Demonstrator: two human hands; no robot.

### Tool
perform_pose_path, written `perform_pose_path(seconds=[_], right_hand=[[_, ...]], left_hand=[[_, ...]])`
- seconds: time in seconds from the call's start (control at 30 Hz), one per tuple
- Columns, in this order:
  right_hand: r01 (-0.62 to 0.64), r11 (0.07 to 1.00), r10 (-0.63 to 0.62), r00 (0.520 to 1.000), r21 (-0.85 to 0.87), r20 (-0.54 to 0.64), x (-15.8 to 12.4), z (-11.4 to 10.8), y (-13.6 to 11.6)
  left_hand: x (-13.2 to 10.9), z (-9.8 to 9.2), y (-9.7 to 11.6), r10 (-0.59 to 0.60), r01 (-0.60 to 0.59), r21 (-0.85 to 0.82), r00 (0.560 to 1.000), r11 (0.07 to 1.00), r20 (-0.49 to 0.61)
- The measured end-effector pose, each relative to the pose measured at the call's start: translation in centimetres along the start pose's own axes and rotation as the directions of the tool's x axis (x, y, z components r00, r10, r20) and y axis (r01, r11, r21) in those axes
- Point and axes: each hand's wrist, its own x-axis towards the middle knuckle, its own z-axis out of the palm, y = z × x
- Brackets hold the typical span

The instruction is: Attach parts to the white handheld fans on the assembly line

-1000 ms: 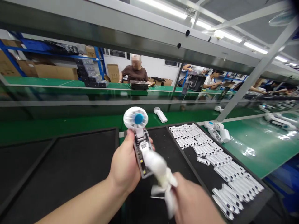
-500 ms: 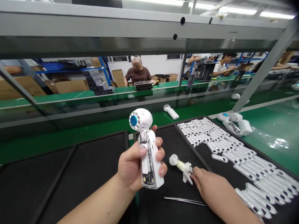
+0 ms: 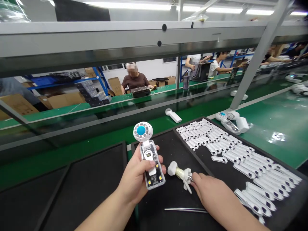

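White fan [image 3: 148, 154] is being held upright in the left hand [image 3: 136, 175], its fingers [image 3: 154, 163] curling narrowly round the clear housing and leaving the front face unobstructed, a steady hold for close work. Over the black mat [image 3: 173, 195], the right hand [image 3: 213, 197] is pinching the metal stem [image 3: 191, 177] of a white cloth swab [image 3: 180, 173], while tweezers [image 3: 185, 209] are lying nearby.

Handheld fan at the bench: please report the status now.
Left hand grips small fan. Right hand holds white cloth bundle. Tweezers lie on black mat.
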Motion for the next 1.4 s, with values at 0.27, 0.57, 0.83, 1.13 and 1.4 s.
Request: perform_pose_path(seconds=[0.27,0.57,0.83,1.13,1.4], right_hand=[[0.005,1.0,-0.006,1.0,-0.025,-0.023,0.0,0.3,-0.1],[0.007,0.999,-0.008,0.999,-0.035,-0.039,-0.1,0.4,0.0],[0.017,0.999,-0.019,0.998,-0.04,-0.052,-0.2,0.4,0.1],[0.018,1.0,-0.018,0.995,-0.002,-0.095,-0.1,0.5,0.0],[0.008,0.999,-0.008,1.0,-0.046,-0.009,0.0,0.2,0.0]], left_hand=[[0.8,0.2,-0.4,0.004,0.011,0.16,0.996,0.987,-0.092],[0.2,0.5,-0.1,0.05,-0.036,0.152,0.995,0.988,-0.09],[0.2,0.3,0.0,0.011,-0.01,0.137,1.0,0.991,-0.011],[-0.1,0.8,0.2,0.073,-0.059,0.16,0.994,0.985,-0.085],[0.2,0.7,0.2,0.107,-0.081,0.208,0.987,0.975,-0.117]])
